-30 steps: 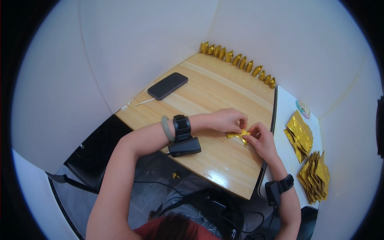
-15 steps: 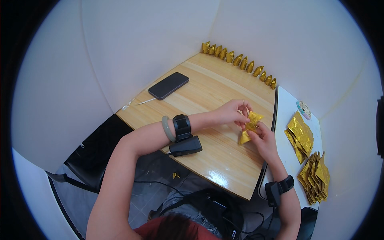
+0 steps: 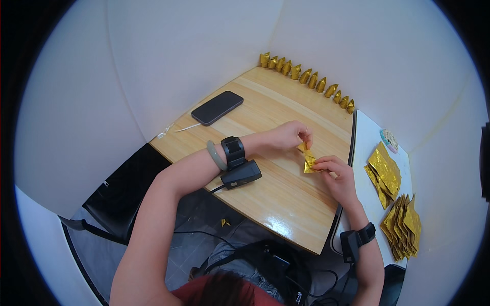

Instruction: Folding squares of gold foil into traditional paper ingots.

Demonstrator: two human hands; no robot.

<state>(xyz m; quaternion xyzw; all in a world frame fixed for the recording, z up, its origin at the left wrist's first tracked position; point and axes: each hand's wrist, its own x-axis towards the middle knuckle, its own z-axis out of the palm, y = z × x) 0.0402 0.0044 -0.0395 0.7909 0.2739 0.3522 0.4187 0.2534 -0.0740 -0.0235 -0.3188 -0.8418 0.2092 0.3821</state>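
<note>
A folded piece of gold foil paper (image 3: 308,161) is held between both hands, a little above the wooden table (image 3: 245,173). My left hand (image 3: 293,136) pinches its far end with the fingers closed. At the near right end, my right hand (image 3: 334,176) grips it between thumb and fingers. Two pointed ends and a narrow middle show in the paper; part of it is covered by the fingers. Along the far edge of the table stands a row of folded gold paper pieces (image 3: 313,80), several of them, upright with pointed tops.
A black phone (image 3: 217,107) with a white cable lies at the far left. On the white surface (image 3: 363,153) to the right are a gold paper stack (image 3: 385,168), a larger stack (image 3: 401,227) and a small netted round object (image 3: 389,140). Pale walls (image 3: 194,46) enclose the table.
My left hand has turned and moved slightly away and left. The gold paper now looks narrower and stretched between the hands. My right hand has shifted its fingers along it.
</note>
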